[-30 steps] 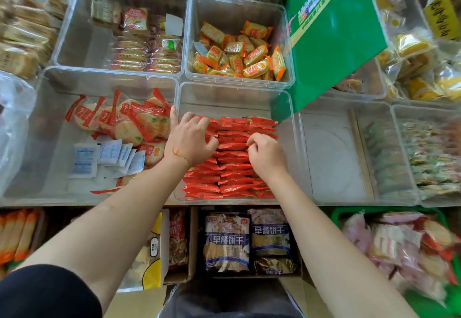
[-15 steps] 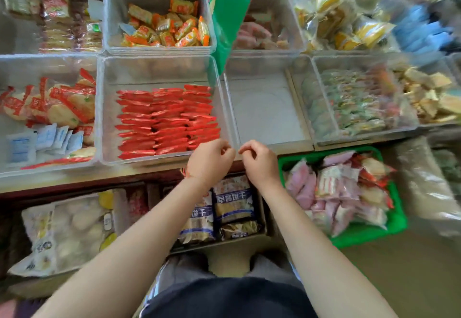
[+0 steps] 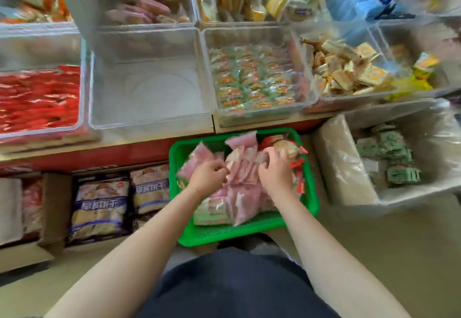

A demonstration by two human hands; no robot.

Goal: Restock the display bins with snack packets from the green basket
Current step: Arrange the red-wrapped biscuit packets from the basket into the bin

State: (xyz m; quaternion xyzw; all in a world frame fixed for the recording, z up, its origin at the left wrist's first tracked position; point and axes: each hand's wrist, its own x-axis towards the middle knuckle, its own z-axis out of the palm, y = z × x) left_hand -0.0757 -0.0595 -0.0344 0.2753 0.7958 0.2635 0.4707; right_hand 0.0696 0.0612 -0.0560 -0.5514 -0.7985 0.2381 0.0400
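Shop shelf of clear display bins; the empty bin [image 3: 149,93] sat just above and left of the green basket [image 3: 309,200]. Our left hand [image 3: 208,178] curled into the pink packets [image 3: 239,168]; right hand [image 3: 275,174] likewise. Grip unclear through blur. Risk, we judged: slick wrappers slipping from overfull handfuls.

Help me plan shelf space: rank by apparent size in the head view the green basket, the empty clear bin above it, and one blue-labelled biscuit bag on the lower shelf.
1. green basket and empty clear bin: look alike; the basket sits nearer the camera, so unsure.
2. blue-labelled biscuit bag: clearly smallest.
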